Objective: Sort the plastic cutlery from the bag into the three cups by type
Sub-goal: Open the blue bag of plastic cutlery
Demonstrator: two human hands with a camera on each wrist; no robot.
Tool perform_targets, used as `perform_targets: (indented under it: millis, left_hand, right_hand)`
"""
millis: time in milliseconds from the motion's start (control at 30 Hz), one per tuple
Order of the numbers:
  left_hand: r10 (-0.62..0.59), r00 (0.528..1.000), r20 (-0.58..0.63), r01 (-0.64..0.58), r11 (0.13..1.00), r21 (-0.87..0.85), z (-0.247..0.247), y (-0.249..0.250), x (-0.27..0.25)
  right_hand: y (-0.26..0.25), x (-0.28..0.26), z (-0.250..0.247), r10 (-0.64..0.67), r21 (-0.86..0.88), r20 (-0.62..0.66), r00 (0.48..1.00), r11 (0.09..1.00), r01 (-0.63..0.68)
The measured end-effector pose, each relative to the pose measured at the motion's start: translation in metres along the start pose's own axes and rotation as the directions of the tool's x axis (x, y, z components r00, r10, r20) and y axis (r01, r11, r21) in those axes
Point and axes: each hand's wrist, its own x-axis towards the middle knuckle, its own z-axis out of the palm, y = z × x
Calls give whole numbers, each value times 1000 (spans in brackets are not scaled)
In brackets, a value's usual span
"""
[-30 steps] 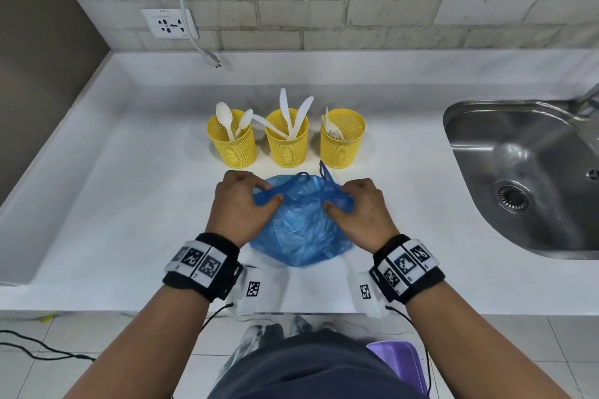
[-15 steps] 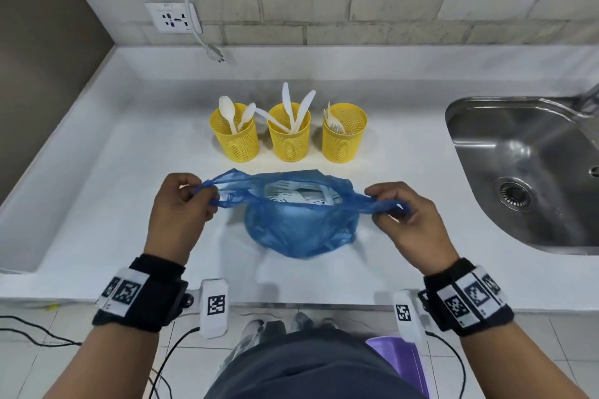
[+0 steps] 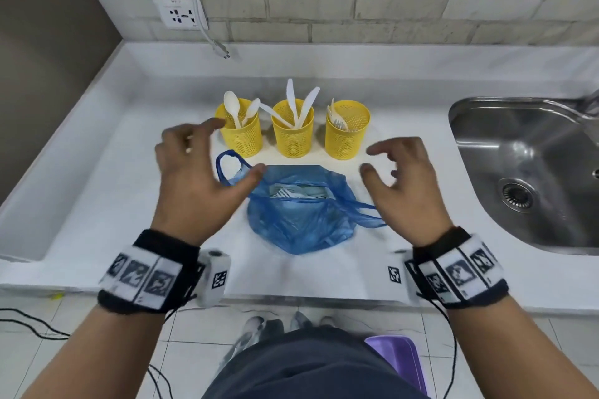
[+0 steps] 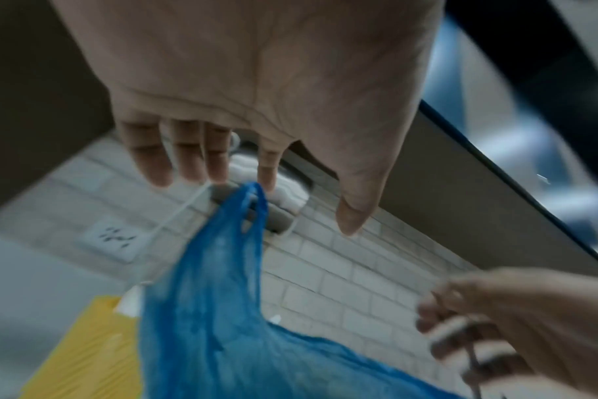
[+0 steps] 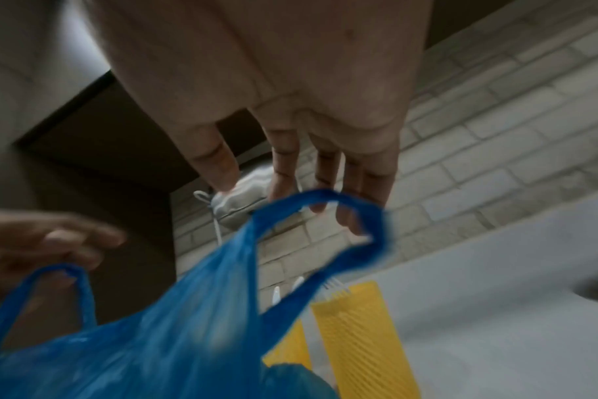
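White countertop (image 3: 97,191) runs under a grey brick wall, and the blue bag (image 3: 298,214) sits on it as the landmark for everything else. Its mouth gapes upward, so that white cutlery (image 3: 291,195) shows inside; one handle loop stands up on its left, the other lies flat on its right.

Beyond the bag, three yellow cups form a row: the spoon cup (image 3: 241,131) on the left holds spoons, the knife cup (image 3: 293,129) in the middle holds knives, the fork cup (image 3: 346,129) on the right holds forks. They are lined up close behind the bag, probably to keep each drop short.

To the bag's left the left hand (image 3: 197,181) hovers with its fingers spread apart and clasping nothing; its thumb lies over the bag's rim in the head view. The left wrist view is blurred, so I cannot say whether the upright loop touches a fingertip. To the bag's right the right hand (image 3: 405,184) hovers likewise, fingers loosely apart and empty, with the flat loop under it.

Well to the right of the bag is a steel sink (image 3: 525,178); a wall socket (image 3: 180,13) with a dangling white cable (image 3: 201,19) lies beyond it on the left.

With the mouth open and both hands free, the next step is likely a reach inside for one piece.
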Motion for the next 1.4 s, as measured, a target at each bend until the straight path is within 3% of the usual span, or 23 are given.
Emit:
perform_targets:
  millis: [67, 133, 200, 267, 400, 500, 567, 633, 700, 767, 867, 933, 967, 1033, 1067, 1100, 1167, 1200, 1267, 1333, 1400]
  left_hand:
    - [143, 988, 53, -151, 972, 181, 13, 18, 9]
    - [170, 964, 205, -237, 896, 375, 28, 28, 16]
    - [78, 923, 377, -272, 825, 496, 44, 26, 18]
    - [-41, 886, 461, -253, 791, 557, 55, 15, 16]
    - [-141, 900, 412, -128, 819, 560, 56, -8, 9]
    - [-198, 920, 339, 28, 895, 446, 54, -22, 1]
    - [-276, 921, 276, 225, 953, 201, 52, -31, -3]
    - [-395, 886, 245, 432, 893, -123, 50, -35, -2]
    - [-527, 794, 302, 606, 651, -457, 52, -29, 1]
    - [-580, 702, 414, 674, 351, -650, 54, -21, 5]
    - [-541, 619, 570, 622, -106, -776, 56, -17, 17]
    - [-447, 563, 695, 536, -443, -719, 56, -20, 26]
    - [-363, 558, 746, 489, -583, -649, 55, -23, 29]
    - [-178, 565, 806, 426, -773, -469, 57, -34, 30]
    - [-94, 560, 823, 437, -810, -391, 59, -40, 29]
    - [-30, 539, 842, 473, -816, -332, 60, -47, 26]
    - [-14, 459, 888, 552, -779, -298, 62, -56, 24]
    - [-76, 414, 907, 582, -745, -327, 66, -62, 22]
    - [-143, 367, 919, 642, -677, -361, 71, -66, 19]
    - [-187, 338, 922, 694, -613, -379, 69, -63, 17]
    - [-319, 336, 886, 776, -440, -452, 61, -59, 17]
  right_hand:
    - [-14, 12, 16, -22, -188, 105, 994, 981, 42]
    - [-24, 19, 36, 7, -392, 226, 974, 916, 84]
    - [-27, 21, 55, 89, -555, 329, 940, 824, 117]
    - [-19, 18, 67, 204, -650, 396, 895, 751, 116]
    - [3, 15, 64, 323, -628, 418, 849, 778, 13]
    - [17, 17, 54, 307, -541, 395, 866, 840, -51]
    - [26, 18, 47, 236, -382, 362, 902, 920, -87]
    - [30, 20, 41, 187, -199, 296, 937, 971, -131]
    - [29, 23, 37, 231, -27, 237, 944, 972, -231]
    - [21, 26, 35, 352, 225, 214, 911, 890, -396]
    - [9, 25, 33, 456, 621, 351, 818, 540, -568]
    - [6, 26, 33, 473, 722, 437, 765, 322, -612]
    - [7, 26, 34, 485, 742, 471, 737, 234, -629]
    - [13, 26, 41, 503, 758, 554, 664, 24, -651]
    - [17, 27, 43, 496, 755, 600, 627, -93, -649]
    - [22, 26, 47, 503, 748, 629, 593, -181, -639]
    - [30, 23, 54, 484, 721, 680, 551, -305, -622]
    - [36, 21, 57, 494, 709, 694, 523, -345, -615]
    - [43, 17, 64, 496, 688, 719, 486, -410, -599]
    - [44, 15, 63, 434, 661, 747, 504, -404, -633]
    - [40, 14, 55, 412, 668, 731, 543, -270, -694]
